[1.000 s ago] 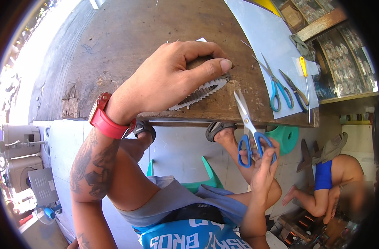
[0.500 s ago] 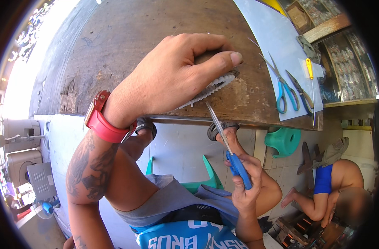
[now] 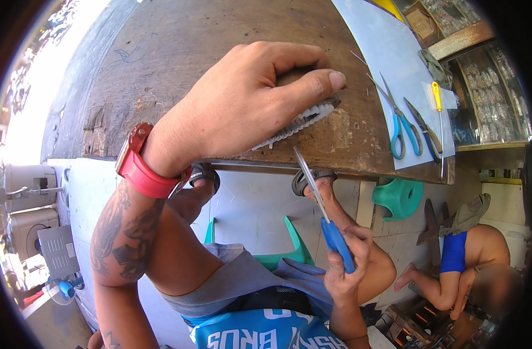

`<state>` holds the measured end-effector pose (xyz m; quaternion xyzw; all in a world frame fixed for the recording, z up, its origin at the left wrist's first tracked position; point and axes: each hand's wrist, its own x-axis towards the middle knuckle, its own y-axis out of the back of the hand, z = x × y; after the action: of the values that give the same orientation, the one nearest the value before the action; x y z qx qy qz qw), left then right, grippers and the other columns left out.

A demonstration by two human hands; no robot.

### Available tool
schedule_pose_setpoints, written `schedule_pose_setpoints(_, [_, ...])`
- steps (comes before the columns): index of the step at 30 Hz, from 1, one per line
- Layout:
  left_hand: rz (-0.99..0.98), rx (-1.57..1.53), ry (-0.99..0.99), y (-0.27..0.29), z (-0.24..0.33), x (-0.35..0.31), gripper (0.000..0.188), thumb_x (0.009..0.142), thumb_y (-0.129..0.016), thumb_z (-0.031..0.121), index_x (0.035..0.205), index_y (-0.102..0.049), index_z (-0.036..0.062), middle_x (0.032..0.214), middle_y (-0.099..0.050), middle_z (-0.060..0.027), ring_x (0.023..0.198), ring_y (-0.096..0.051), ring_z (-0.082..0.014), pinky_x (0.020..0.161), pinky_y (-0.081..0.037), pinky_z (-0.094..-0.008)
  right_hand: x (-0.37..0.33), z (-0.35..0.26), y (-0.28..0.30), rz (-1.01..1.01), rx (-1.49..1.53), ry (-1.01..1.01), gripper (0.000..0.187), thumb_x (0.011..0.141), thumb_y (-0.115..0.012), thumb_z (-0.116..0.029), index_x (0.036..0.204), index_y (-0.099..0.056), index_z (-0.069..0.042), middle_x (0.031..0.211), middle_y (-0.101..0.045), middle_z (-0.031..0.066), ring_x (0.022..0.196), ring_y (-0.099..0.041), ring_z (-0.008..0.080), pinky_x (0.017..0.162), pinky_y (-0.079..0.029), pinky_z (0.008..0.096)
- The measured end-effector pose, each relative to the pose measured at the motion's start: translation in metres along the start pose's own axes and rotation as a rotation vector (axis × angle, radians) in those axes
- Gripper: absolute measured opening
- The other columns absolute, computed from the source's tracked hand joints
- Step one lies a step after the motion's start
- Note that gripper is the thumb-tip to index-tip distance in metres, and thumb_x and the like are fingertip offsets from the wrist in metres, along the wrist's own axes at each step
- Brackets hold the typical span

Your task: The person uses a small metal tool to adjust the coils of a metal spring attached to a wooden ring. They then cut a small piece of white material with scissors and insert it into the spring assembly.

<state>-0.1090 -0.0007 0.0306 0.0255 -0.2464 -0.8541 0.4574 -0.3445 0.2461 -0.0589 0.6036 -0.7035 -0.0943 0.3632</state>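
Observation:
My left hand, with a red watch on its wrist, lies over the near edge of the wooden table. Its fingers curl round a grey-white piece with a ridged edge, pressing it to the tabletop; most of the piece is hidden under the palm. In my right hand, lower and closer to my body, is a pair of blue-handled scissors, seen nearly edge-on. Their tips point up toward the ridged piece but stay apart from it.
At the table's right, a white sheet bears light-blue-handled scissors, dark pliers and a yellow-handled screwdriver. A green stool stands below. Another person sits low at the right, beside shelves of small packets.
The scissors and my right hand have shifted slightly down and to the right, away from the ridged piece. My left hand keeps its hold, almost unmoved.

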Motion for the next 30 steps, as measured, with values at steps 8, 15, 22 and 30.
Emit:
schedule_pose_setpoints(8, [0.015, 0.026, -0.055, 0.000, -0.002, 0.000, 0.046, 0.115, -0.063, 0.038, 0.132, -0.075, -0.0028, 0.119, -0.080, -0.0109, 0.112, -0.074, -0.0159, 0.102, -0.057, -0.0311, -0.003, -0.006, -0.010, 0.079, 0.107, -0.063, 0.049, 0.104, -0.077, -0.043, 0.131, -0.062, -0.004, 0.111, -0.069, 0.0155, 0.094, -0.064, 0.0269, 0.078, -0.054, 0.0355])
schedule_pose_setpoints(15, [0.007, -0.003, -0.030, 0.000, -0.003, 0.000, 0.048, 0.114, -0.064, 0.041, 0.132, -0.076, -0.0017, 0.119, -0.080, -0.0113, 0.111, -0.075, -0.0158, 0.101, -0.057, -0.0311, 0.009, -0.003, -0.019, 0.077, 0.034, -0.020, 0.051, 0.103, -0.077, -0.043, 0.132, -0.063, -0.004, 0.110, -0.071, 0.0150, 0.094, -0.064, 0.0266, 0.077, -0.053, 0.0341])
schedule_pose_setpoints(22, [0.000, -0.009, -0.030, 0.000, -0.003, 0.001, 0.047, 0.114, -0.064, 0.040, 0.132, -0.076, -0.0015, 0.120, -0.080, -0.0111, 0.111, -0.074, -0.0153, 0.101, -0.057, -0.0308, 0.017, 0.002, -0.021, 0.080, -0.037, 0.089, 0.051, 0.100, -0.081, -0.042, 0.131, -0.064, -0.006, 0.110, -0.072, 0.0128, 0.094, -0.064, 0.0258, 0.076, -0.054, 0.0339])
schedule_pose_setpoints(30, [-0.007, -0.023, -0.026, 0.001, -0.003, 0.002, 0.044, 0.115, -0.063, 0.037, 0.132, -0.076, -0.0012, 0.124, -0.079, -0.0111, 0.112, -0.073, -0.0143, 0.101, -0.057, -0.0300, 0.014, 0.003, -0.021, 0.087, -0.014, 0.095, 0.051, 0.100, -0.082, -0.041, 0.133, -0.065, -0.006, 0.111, -0.070, 0.0139, 0.096, -0.066, 0.0257, 0.078, -0.055, 0.0334])
